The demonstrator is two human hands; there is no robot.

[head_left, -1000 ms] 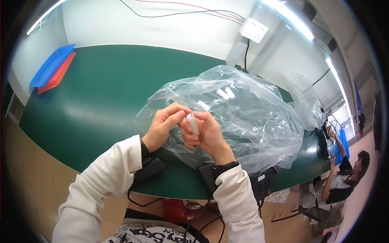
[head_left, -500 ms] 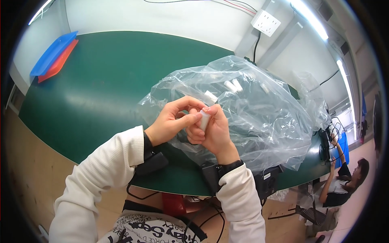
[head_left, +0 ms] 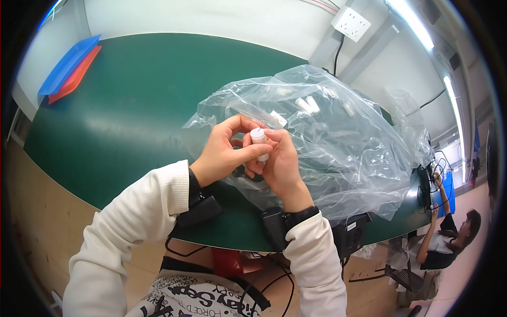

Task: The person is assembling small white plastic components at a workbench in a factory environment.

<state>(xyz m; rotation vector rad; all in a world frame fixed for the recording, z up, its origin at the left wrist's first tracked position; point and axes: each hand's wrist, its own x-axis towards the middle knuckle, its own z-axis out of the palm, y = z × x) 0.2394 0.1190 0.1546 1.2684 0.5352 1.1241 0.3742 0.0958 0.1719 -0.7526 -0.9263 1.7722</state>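
Observation:
A small white cylinder (head_left: 258, 137) stands roughly upright between my hands, its round end face showing. A thin dark wire or pin seems to stick up from that end. The fingers of my left hand (head_left: 224, 150) close around the cylinder from the left, thumb across its lower part. From the right, my right hand (head_left: 285, 169) pinches it too, thumb near the top; some of its fingers are hidden behind the piece. Beneath and beyond both hands lies a large clear plastic bag (head_left: 338, 153). Several similar white cylinders (head_left: 308, 105) are inside or under its film.
The green table (head_left: 142, 90) has a blue tray (head_left: 68, 63) stacked on a red tray (head_left: 76, 76) at its far left. A white power socket (head_left: 350, 24) hangs on the back wall. Black cables and a dark box (head_left: 351, 232) sit near the front right. Another person (head_left: 449, 238) works at the right.
The white cylinder has turned so its round end now shows at the top. My left fingers have moved onto it, and my right fingers have shifted their hold. The view has tilted slightly.

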